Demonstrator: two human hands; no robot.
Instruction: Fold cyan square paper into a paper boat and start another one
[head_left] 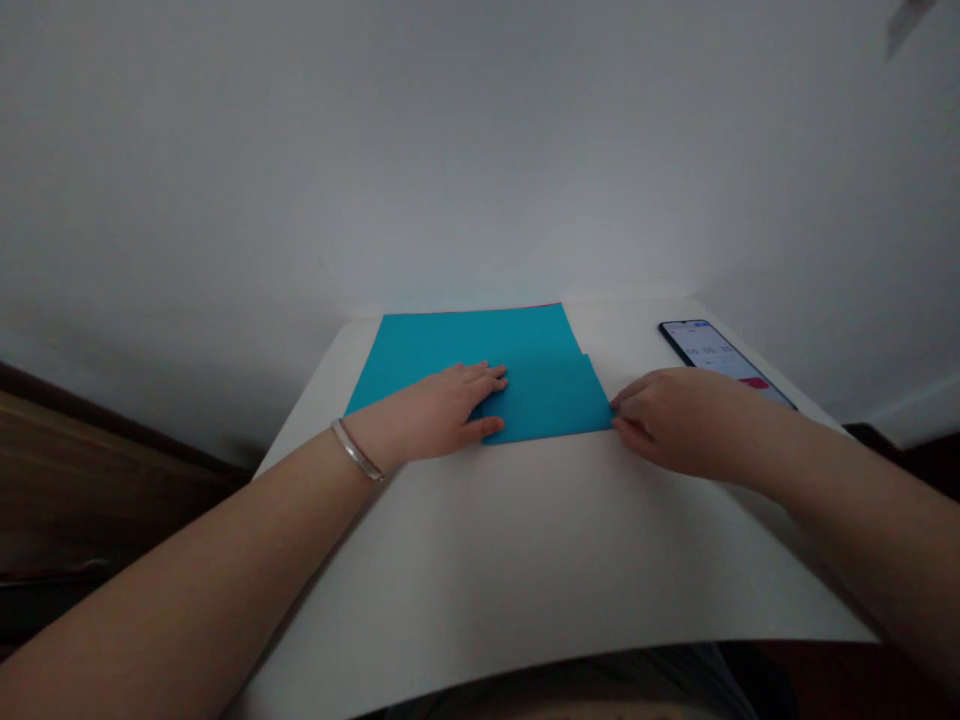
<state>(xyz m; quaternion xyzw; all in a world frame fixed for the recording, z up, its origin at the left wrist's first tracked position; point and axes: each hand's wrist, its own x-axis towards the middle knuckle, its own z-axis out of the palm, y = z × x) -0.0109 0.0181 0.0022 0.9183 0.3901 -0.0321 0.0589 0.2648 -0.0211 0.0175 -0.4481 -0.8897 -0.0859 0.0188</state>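
Observation:
Blue paper (480, 335) lies on the white table. A smaller blue piece or folded layer (551, 395) covers its near right part; I cannot tell whether the two are joined. My left hand (461, 400) rests flat on the paper near its front edge, fingers spread, a silver bracelet (356, 450) at the wrist. At the near right corner, my right hand (660, 420) pinches the blue paper between thumb and fingers.
A phone (716, 355) with a timer on its lit screen lies right of the paper, partly behind my right hand. The white table (540, 560) meets a pale wall (480, 150) at the back. Brown wooden furniture (97, 480) stands at the left.

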